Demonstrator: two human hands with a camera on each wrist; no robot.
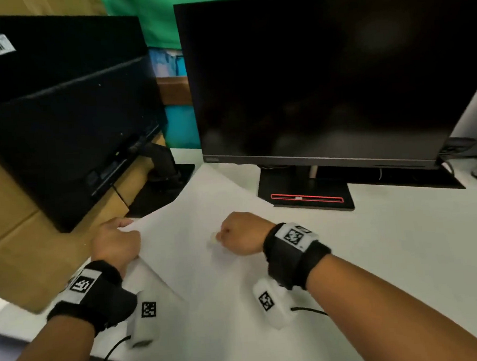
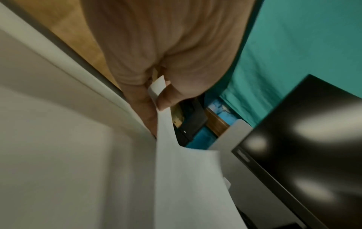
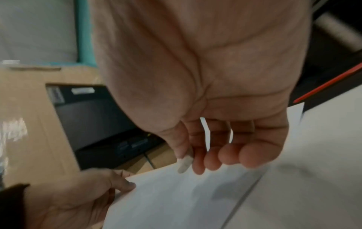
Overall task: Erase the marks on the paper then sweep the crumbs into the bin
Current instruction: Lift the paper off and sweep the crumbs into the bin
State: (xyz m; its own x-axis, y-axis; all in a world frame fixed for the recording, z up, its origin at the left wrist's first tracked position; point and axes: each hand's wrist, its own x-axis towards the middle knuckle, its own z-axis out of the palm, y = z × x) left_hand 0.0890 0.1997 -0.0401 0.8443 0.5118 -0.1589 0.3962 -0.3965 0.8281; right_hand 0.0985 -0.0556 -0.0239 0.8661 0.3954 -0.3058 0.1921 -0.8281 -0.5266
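**deskguy:** White paper (image 1: 207, 238) is lying across the white desk (image 1: 403, 240) in the head view, one corner reaching back between the two monitor stands. Left hand (image 1: 115, 243) is at the sheet's left edge, fingers curled over it and the edge lifted a bit. Right hand (image 1: 240, 233) sits fisted over the middle of the sheet with a pale eraser (image 1: 213, 237) poking out toward the left. Dark monitor (image 1: 323, 77) straight ahead, a second black monitor (image 1: 59, 107) turned away on the left, cardboard box (image 1: 11, 222) behind that one.

**pixelpeeper:** ok and the left wrist cam?

**deskguy:** Pretty blurry, but you can see the left hand (image 2: 156, 62) pinching the paper (image 2: 176, 170) edge, thumb pressed on one side and fingers on the other, clamped on the sheet. The paper curves up off the desk (image 2: 58, 155) there.

**pixelpeeper:** right wrist?

**deskguy:** Right hand (image 3: 205, 93) from the palm side, fingers curled in close together, thumb and forefinger holding the eraser (image 3: 184, 164), whose tip is just above or touching the paper (image 3: 186, 201), can't tell which. Left hand (image 3: 88, 193) shows lower left, gripping the sheet's edge. Faint grey smudge on the paper off to the right; no bin or crumbs that I can make out anywhere.
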